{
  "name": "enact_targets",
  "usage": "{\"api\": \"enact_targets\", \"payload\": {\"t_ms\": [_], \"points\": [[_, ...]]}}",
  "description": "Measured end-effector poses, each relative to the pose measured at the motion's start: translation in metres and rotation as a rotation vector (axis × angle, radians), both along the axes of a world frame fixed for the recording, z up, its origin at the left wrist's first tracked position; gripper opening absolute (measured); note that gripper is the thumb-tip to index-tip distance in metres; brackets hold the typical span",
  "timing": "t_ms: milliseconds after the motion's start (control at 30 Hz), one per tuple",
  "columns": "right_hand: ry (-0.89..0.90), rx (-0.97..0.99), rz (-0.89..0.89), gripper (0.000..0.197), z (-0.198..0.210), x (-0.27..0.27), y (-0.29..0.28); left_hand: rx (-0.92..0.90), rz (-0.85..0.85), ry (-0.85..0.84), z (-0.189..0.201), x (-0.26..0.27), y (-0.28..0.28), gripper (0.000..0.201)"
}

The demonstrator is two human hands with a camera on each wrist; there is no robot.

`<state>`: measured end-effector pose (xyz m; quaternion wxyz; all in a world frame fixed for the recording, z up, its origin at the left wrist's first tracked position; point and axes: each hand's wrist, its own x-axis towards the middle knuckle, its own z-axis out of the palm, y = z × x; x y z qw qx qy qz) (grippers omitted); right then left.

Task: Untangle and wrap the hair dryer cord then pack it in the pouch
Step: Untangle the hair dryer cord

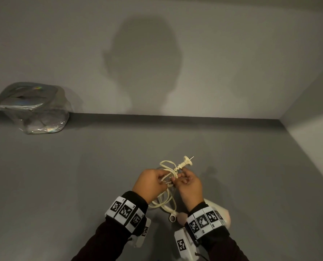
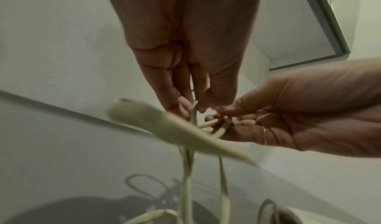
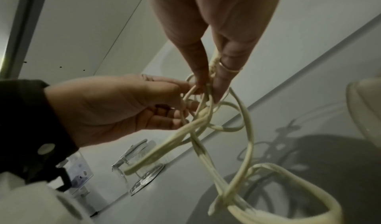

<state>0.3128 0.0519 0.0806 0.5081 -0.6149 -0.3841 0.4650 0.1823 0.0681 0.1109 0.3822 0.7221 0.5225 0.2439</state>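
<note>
Both hands work on a tangled cream cord above the grey surface, at the lower centre of the head view. My left hand pinches several loops of the cord. My right hand pinches the cord just behind the plug, which sticks up and to the right. More loops hang down to the white hair dryer, which lies mostly hidden under my right wrist. The clear iridescent pouch stands far left against the wall, apart from both hands.
The grey surface ends at a wall behind and another wall on the right, forming a corner. The pouch also shows in the right wrist view, beyond the hanging cord.
</note>
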Motion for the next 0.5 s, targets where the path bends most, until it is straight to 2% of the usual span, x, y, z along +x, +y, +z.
{"api": "enact_targets", "payload": {"t_ms": [133, 267, 333, 400, 500], "points": [[-0.061, 0.035, -0.105, 0.054, 0.000, -0.007, -0.004, -0.055, 0.041, 0.027, -0.003, -0.014, 0.006, 0.013], [-0.139, 0.087, -0.231, 0.047, 0.005, 0.003, -0.006, -0.010, 0.023, 0.154, -0.002, -0.032, 0.013, 0.007], [-0.192, 0.043, -0.261, 0.034, 0.004, 0.017, 0.000, -0.015, -0.006, 0.177, -0.006, -0.040, 0.015, 0.015], [-0.216, -0.040, -0.269, 0.023, 0.000, 0.028, 0.006, -0.061, 0.013, 0.065, -0.011, -0.046, 0.015, 0.031], [-0.066, -0.138, -0.195, 0.019, 0.000, 0.038, 0.012, -0.152, 0.144, -0.314, -0.014, -0.056, 0.016, 0.050]]}}
